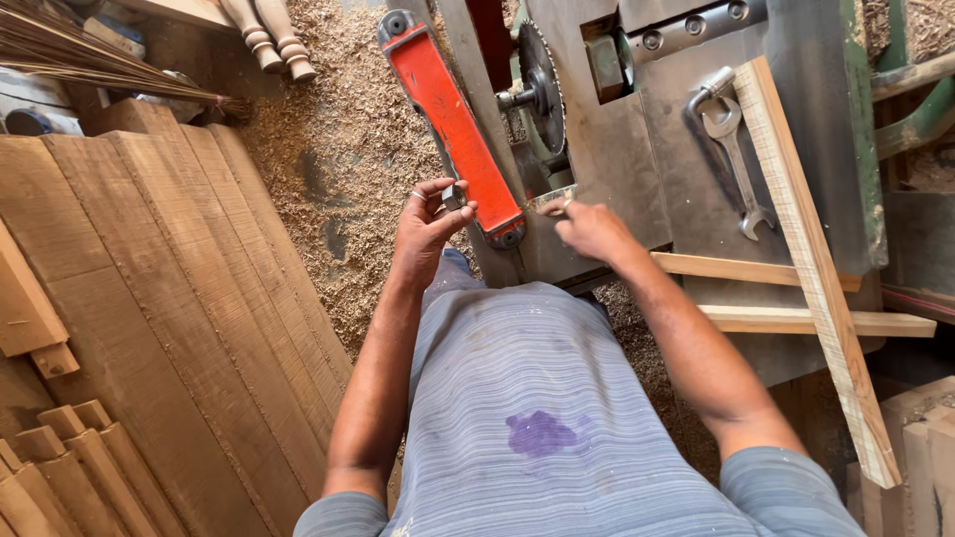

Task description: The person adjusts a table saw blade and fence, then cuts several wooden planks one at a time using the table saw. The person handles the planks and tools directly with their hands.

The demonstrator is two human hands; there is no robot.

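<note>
Red guard (454, 127): left hand (426, 227) pinches small object (unclear); right hand (590, 229) grips metal strip (550, 200).

Left hand (430, 224) pinches a small dark part against the red bar (454, 119); right hand (589, 229) holds a thin metal piece (553, 199) beside the saw blade (544, 88). Wrench (734, 149) on the bench (607, 149).

Woodworking shop. Evidence: circular saw blade (542, 85) set in a steel machine table (637, 169); sawdust (338, 149) thick over the floor; rough planks (169, 298) stacked at one side; turned legs (269, 38) (two, pale wood); wrench (736, 164) beside loose battens (811, 268).
</note>
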